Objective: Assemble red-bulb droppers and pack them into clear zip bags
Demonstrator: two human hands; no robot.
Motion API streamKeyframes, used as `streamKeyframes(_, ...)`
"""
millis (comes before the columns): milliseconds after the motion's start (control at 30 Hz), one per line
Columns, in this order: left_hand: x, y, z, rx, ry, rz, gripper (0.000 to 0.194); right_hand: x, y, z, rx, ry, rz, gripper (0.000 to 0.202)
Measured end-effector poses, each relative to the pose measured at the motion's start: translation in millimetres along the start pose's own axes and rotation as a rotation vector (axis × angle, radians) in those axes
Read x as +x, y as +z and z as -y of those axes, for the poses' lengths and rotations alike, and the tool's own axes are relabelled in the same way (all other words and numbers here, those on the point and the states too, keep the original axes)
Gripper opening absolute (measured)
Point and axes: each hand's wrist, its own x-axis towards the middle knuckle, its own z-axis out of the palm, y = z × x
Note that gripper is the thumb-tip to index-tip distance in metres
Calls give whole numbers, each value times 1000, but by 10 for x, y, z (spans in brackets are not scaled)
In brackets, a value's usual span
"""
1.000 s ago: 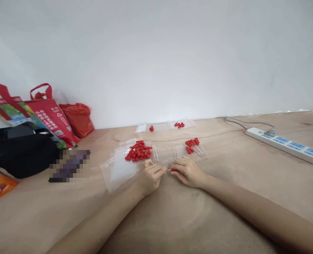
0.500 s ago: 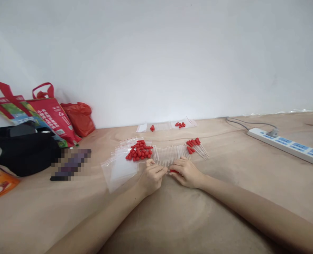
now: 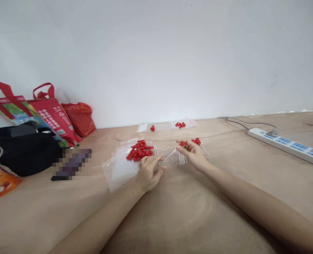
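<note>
In my right hand [image 3: 192, 153] a dropper with a red rubber bulb [image 3: 182, 143] is pinched, its thin clear tube [image 3: 170, 154] slanting down to the left. The tube's lower end comes close to the fingers of my left hand [image 3: 149, 173]; whether they touch, I cannot tell. That left hand is open, thumb apart from the fingers, beside a row of thin clear tubes [image 3: 181, 159]. A heap of red rubber bulbs [image 3: 140, 151] lies just beyond it, on clear zip bags [image 3: 123, 169]. Droppers with red bulbs [image 3: 198, 140] lie behind my right hand, partly hidden by it.
Near the wall are another flat zip bag [image 3: 190, 122], more red bulbs [image 3: 180, 125] and tubes. At left stand a red shopping bag [image 3: 53, 118], a red plastic bag [image 3: 79, 118] and a black bag [image 3: 26, 151]. A power strip [image 3: 286, 144] lies at right.
My right hand has lifted and moved away from my left, up over the right end of the tube row, holding the dropper. My left hand's fingers have opened.
</note>
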Motion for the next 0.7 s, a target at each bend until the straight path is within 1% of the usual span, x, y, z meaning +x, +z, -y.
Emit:
streamKeyframes(67,8,-19,3,51,-66,6,26,196,-244,21,-106,21,-69,40)
streamKeyframes(133,12,-20,4,86,-88,32,21,382,-525,0,-314,33,-127,40)
streamKeyframes(200,13,-10,1,100,-73,69,17,519,-767,-76,-644,80,-108,43)
streamKeyframes(233,12,-6,-2,103,-62,85,15,565,-856,-130,-808,120,-85,44)
streamKeyframes(267,11,-3,-5,106,-54,95,14,595,-920,-190,-945,145,-36,44)
streamKeyframes(333,9,-3,-9,113,-49,101,12,621,-980,-306,-1089,174,31,46)
streamKeyframes(467,1,-7,-11,131,-70,98,11,606,-955,-442,-1179,183,87,48)
streamKeyframes(567,-5,-4,-7,138,-82,106,10,574,-924,-439,-1244,174,109,49)
streamKeyframes(633,-7,1,-3,140,-86,109,10,536,-905,-404,-1221,152,79,47)
streamKeyframes(700,-9,7,1,145,-86,107,10,480,-874,-352,-1158,124,47,40)
